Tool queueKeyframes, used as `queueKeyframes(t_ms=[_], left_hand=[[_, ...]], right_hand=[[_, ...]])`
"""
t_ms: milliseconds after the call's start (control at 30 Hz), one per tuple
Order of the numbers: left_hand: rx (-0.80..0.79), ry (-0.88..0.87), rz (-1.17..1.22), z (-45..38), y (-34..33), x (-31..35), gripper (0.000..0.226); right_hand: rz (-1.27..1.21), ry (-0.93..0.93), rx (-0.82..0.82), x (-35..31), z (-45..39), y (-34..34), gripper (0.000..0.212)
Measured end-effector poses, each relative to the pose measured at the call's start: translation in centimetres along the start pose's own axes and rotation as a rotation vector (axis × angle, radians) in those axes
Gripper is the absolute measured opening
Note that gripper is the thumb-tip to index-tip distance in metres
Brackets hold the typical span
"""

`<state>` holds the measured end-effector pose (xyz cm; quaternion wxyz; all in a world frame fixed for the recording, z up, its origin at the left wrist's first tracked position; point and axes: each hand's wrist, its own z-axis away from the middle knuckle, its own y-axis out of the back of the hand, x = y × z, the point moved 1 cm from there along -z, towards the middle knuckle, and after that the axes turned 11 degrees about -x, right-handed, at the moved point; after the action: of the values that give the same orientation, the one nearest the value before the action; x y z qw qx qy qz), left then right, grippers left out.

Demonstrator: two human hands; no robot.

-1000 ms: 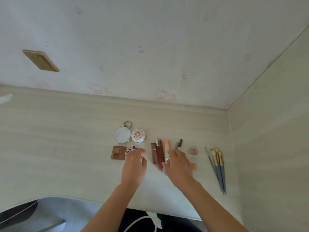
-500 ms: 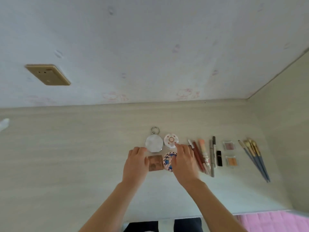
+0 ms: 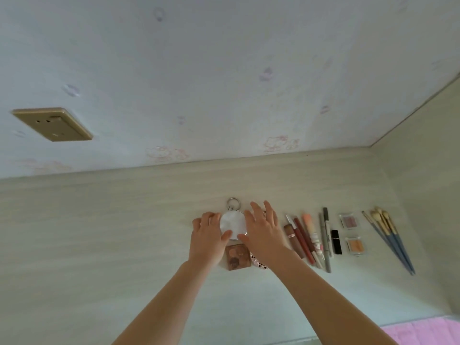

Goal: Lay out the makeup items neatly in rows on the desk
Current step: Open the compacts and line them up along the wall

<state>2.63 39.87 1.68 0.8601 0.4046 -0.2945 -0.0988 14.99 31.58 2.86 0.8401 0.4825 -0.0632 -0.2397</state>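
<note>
Both hands have moved up from the square palette to the round mirror: left hand touches its left rim with fingers slightly bent, right hand lies spread, open, over its right rim. One brown palette sits just below. Rightward along the worktop lie about seven sticks, one black lipstick, two small eyeshadow pans and roughly four brushes.
</note>
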Motion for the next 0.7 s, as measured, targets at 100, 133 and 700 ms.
queueKeyframes(t_ms=[100,133,700], left_hand=[[0.008,0.013,0.005,-0.3,-0.4,0.1,0.053],[0.015,0.018,0.015,-0.3,-0.5,0.2,0.053],[0.105,0.101,0.851,0.9,-0.6,0.2,0.020]], right_hand=[[0.035,0.030,-0.003,0.1,-0.3,-0.1,0.069],[0.034,0.035,0.002,0.1,-0.4,-0.2,0.068],[-0.163,0.127,0.220,-0.8,-0.2,-1.1,0.028]])
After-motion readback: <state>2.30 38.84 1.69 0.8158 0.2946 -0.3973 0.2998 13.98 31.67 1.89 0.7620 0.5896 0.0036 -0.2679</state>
